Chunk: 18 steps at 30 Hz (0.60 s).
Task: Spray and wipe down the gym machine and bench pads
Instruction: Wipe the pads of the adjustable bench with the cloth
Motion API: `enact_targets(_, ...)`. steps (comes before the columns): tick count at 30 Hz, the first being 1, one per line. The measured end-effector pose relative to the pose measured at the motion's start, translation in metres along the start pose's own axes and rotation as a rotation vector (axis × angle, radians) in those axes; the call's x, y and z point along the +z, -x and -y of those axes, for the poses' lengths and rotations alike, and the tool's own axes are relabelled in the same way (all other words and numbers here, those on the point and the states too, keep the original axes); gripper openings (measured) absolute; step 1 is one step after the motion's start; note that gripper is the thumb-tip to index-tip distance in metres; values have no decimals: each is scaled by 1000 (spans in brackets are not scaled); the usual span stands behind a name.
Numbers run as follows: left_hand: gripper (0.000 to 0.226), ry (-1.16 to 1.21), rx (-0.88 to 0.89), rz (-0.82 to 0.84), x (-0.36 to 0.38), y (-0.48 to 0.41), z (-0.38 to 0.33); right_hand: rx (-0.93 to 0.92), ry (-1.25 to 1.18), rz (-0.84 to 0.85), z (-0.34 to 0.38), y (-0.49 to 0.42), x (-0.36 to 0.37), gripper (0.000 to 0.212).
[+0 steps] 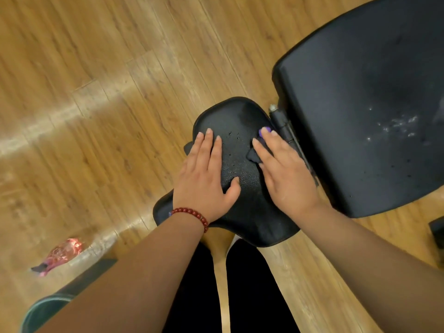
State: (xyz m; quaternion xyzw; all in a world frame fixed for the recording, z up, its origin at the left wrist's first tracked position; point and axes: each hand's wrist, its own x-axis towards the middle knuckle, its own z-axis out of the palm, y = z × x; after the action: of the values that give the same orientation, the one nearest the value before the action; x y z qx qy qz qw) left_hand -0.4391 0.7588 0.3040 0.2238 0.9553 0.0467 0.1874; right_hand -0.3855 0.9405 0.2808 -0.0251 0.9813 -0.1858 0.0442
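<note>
A small black seat pad of the bench lies in the middle, with droplets on its surface. My left hand rests flat on its left side, fingers straight. My right hand presses flat on a dark cloth with a purple edge, at the pad's right side beside the hinge. The large black back pad stretches to the upper right and carries wet spots and streaks.
A metal hinge joins the two pads. Wooden plank floor surrounds the bench. A pink spray bottle lies on the floor at lower left, near a dark round object. My dark-trousered legs stand below the seat.
</note>
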Motion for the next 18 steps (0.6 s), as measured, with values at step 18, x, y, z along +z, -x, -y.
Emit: enact_targets(18,67,321,-85,97,-19,40,54,-23,69,-7,31,-25,1,44)
